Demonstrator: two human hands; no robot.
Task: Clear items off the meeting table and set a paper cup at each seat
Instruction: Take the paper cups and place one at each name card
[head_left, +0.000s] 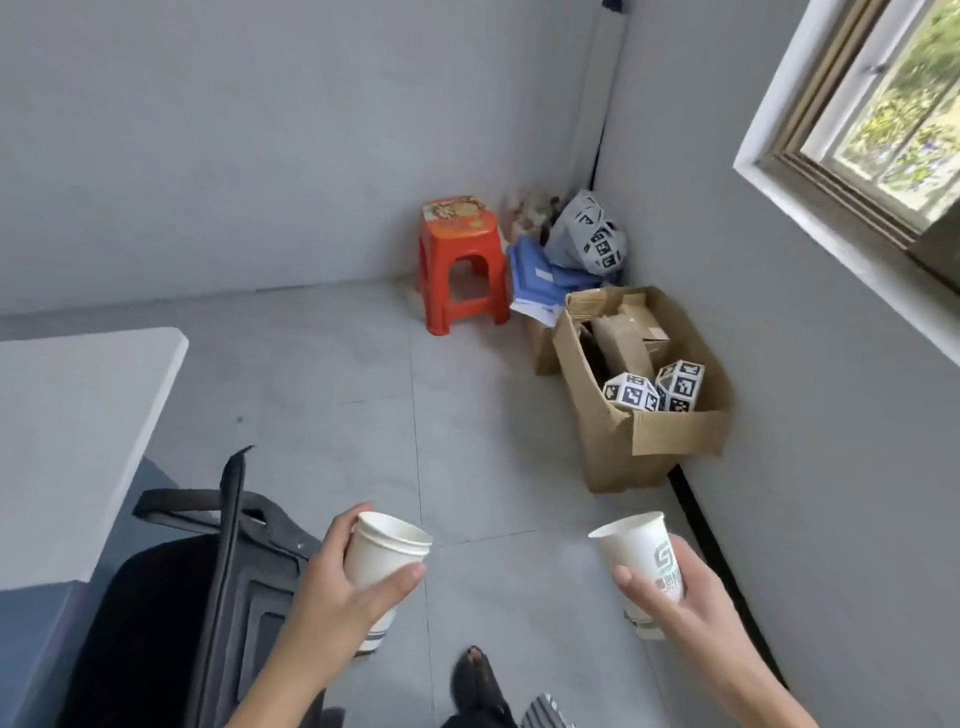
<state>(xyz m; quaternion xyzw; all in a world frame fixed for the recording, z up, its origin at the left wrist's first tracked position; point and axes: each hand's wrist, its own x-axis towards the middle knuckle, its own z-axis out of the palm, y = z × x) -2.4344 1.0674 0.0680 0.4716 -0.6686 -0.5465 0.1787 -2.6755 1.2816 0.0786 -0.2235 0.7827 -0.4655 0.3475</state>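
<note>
The left grip (343, 587) grasps a stack of cups (382, 558), the right grip (680, 597) a single cup (631, 551), all upright. The surface (78, 415) lies at ten o'clock, nearer the left grip.

L hand (337, 597) cups (382, 556), R hand (685, 597) cup (641, 551)

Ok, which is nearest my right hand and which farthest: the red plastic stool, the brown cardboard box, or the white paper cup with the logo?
1. White paper cup with the logo: held in the right hand.
2. Brown cardboard box: on the floor by the right wall.
3. Red plastic stool: far back, near the corner.
</note>
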